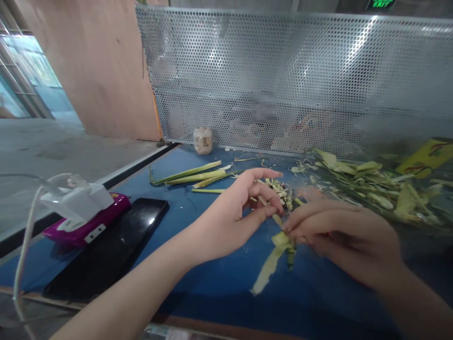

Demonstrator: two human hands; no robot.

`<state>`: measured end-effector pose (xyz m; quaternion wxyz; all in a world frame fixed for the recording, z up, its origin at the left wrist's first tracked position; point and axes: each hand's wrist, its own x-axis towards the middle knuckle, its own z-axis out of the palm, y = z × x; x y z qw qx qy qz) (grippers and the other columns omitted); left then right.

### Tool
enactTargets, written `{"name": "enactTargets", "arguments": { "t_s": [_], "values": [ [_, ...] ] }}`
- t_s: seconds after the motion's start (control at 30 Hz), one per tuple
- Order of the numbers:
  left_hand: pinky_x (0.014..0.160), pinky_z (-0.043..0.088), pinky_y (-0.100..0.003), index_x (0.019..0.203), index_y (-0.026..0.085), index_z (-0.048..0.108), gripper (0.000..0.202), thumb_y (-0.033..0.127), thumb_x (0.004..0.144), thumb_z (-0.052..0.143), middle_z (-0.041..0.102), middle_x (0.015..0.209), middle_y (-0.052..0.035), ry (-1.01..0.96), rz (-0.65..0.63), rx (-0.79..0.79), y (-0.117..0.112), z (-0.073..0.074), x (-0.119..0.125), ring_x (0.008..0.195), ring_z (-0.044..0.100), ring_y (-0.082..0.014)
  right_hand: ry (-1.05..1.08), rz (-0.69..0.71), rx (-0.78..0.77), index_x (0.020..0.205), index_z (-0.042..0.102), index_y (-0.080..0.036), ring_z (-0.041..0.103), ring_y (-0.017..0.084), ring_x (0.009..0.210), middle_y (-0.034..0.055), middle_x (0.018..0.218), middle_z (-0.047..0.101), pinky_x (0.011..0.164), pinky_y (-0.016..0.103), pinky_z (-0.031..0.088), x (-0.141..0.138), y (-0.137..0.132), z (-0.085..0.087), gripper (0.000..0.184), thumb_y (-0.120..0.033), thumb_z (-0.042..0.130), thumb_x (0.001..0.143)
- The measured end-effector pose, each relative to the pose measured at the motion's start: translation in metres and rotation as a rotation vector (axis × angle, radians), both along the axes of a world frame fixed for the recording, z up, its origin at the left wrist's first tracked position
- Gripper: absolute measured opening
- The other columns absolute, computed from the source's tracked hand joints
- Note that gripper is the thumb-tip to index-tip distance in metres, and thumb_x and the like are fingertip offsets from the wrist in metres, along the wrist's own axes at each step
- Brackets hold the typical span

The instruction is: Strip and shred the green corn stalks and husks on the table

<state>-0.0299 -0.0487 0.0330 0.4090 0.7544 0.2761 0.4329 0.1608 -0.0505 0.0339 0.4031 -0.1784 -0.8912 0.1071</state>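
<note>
Over the blue table top (226,293), my left hand (240,212) has thumb and fingertips pinched together on the upper end of a thin plant stalk. Right beside it, my right hand (348,241) is closed on the same plant piece, with its fingers slightly blurred. From between the hands a pale green leaf strip (265,271) hangs down, peeled partly away and with a ragged end. Behind my left fingers lies a heap of small pale plant bits (281,189), partly hidden. Several long yellow-green stalks (194,175) lie to the left of it.
Peeled leaves (371,184) are piled at the right, beside a yellow container (428,156). A small jar (203,140) stands near the perforated metal screen (226,71). At the left are a black phone (116,245) and a purple power strip (88,226) with white plugs and a cable.
</note>
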Motion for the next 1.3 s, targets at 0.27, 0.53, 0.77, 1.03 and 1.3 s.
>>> {"name": "enactTargets", "arguments": {
  "t_s": [0.27,0.53,0.77,1.03,1.3],
  "values": [
    [0.088,0.032,-0.032,0.115,0.018,0.033,0.034,0.014,0.082,0.041,0.057,0.088,-0.0025,0.170,0.067,0.149,0.004,-0.001,-0.004,0.092,0.050,-0.0133,0.172,0.108,-0.426,0.076,0.060,-0.019,0.059,0.010,0.070,0.0015,0.078,0.064,0.059,0.020,0.047,0.000,0.012,-0.007,0.012,-0.010,0.052,0.077],
    [0.091,0.025,-0.042,0.099,0.021,0.045,0.024,0.010,0.080,0.039,0.056,0.101,-0.0041,0.452,0.118,0.329,0.004,-0.006,-0.006,0.104,0.044,-0.0193,0.027,-0.021,-0.685,0.064,0.064,-0.016,0.055,0.008,0.054,-0.0001,0.061,0.063,0.049,0.018,0.042,-0.002,0.025,-0.009,0.011,-0.022,0.060,0.073],
    [0.082,0.037,-0.031,0.107,0.021,0.032,0.025,0.018,0.083,0.040,0.054,0.085,-0.0005,0.165,-0.094,-0.033,0.003,-0.010,0.000,0.086,0.052,-0.0119,0.167,0.100,-0.804,0.066,0.064,-0.017,0.059,0.009,0.060,-0.0005,0.062,0.063,0.059,0.022,0.046,0.000,0.026,-0.006,0.006,-0.022,0.063,0.070],
    [0.079,0.039,-0.030,0.101,0.019,0.036,0.022,0.017,0.082,0.045,0.052,0.081,0.0001,0.018,-0.151,-0.178,0.004,-0.010,0.005,0.081,0.052,-0.0107,0.180,0.081,-0.805,0.066,0.065,-0.016,0.056,0.007,0.057,-0.0008,0.062,0.061,0.054,0.020,0.044,0.002,0.026,-0.006,0.007,-0.022,0.065,0.068],
    [0.076,0.041,-0.030,0.092,0.019,0.039,0.014,0.016,0.080,0.047,0.052,0.079,-0.0005,-0.031,-0.202,-0.238,0.002,-0.005,0.006,0.079,0.052,-0.0110,0.245,0.127,-0.842,0.064,0.064,-0.016,0.059,0.009,0.059,-0.0018,0.060,0.060,0.059,0.022,0.049,0.001,0.023,-0.003,0.004,-0.020,0.064,0.067]
  ]
}}
